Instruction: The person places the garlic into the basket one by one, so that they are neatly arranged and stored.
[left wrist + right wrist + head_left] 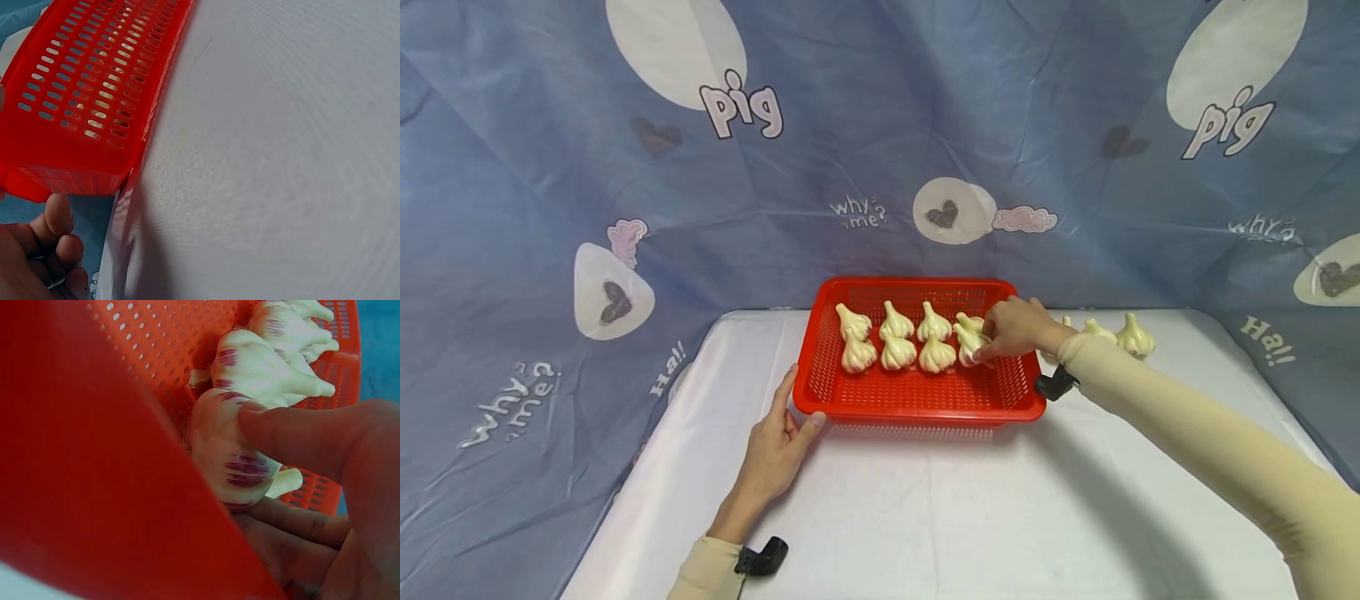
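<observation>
A red plastic basket (917, 414) sits on the white-covered table with garlic bulbs in two rows inside. My right hand (1018, 327) reaches over the basket's right end and holds a garlic bulb (228, 450) at the right of the front row. Its thumb (300, 434) lies on one side of the bulb, with fingers on the other; purple streaks mark the pale skin. Beside it lies another garlic bulb (250, 365). My left hand (778, 446) grips the basket's front left corner, thumb at the front rim and index finger along the left side.
Several more garlic bulbs (1135, 337) stand on the table right of the basket, partly behind my right forearm. A blue patterned cloth (880, 142) hangs behind and beside the table (925, 517).
</observation>
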`<state>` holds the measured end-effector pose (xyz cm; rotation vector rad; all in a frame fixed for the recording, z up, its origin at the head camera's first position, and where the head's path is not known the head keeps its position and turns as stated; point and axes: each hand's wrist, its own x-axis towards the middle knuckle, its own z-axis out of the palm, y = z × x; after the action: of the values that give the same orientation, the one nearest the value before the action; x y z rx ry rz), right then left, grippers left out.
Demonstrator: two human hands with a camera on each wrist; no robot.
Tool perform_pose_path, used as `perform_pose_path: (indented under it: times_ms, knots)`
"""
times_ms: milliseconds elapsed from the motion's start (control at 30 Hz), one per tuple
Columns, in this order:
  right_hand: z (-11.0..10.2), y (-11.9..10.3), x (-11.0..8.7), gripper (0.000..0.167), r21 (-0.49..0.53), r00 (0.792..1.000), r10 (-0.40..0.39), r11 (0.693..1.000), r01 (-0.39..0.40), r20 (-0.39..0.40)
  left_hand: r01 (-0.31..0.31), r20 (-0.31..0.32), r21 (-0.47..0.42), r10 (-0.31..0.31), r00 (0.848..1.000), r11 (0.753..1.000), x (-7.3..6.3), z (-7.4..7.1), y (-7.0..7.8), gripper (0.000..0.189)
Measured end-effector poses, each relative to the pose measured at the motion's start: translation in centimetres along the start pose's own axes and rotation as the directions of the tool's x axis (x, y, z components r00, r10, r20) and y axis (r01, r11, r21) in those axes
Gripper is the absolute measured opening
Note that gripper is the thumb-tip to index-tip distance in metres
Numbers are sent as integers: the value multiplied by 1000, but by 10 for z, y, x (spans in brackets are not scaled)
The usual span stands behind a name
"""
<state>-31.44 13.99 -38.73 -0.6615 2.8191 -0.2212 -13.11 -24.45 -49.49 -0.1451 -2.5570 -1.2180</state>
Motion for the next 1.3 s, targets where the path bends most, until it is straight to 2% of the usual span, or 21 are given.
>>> perform_pose_path:
  times_ms: [300,600,967,1300]
  knots:
    - [3,-1,2,41,-20,1000,22,1000,-22,17,-4,-3,-6,4,1000,1000,0,-1,2,85]
    - [2,-2,3,38,-30,998,37,999,-36,47,3,-2,-2,-3,1000,1000,1,-1,2,85]
    - [3,-6,4,41,-29,996,62,998,-60,67,9,2,-10,-9,1000,1000,-1,-1,2,84]
    - [4,-7,4,41,-59,997,46,997,-43,57,1,-2,-13,-1,1000,1000,-1,0,0,85]
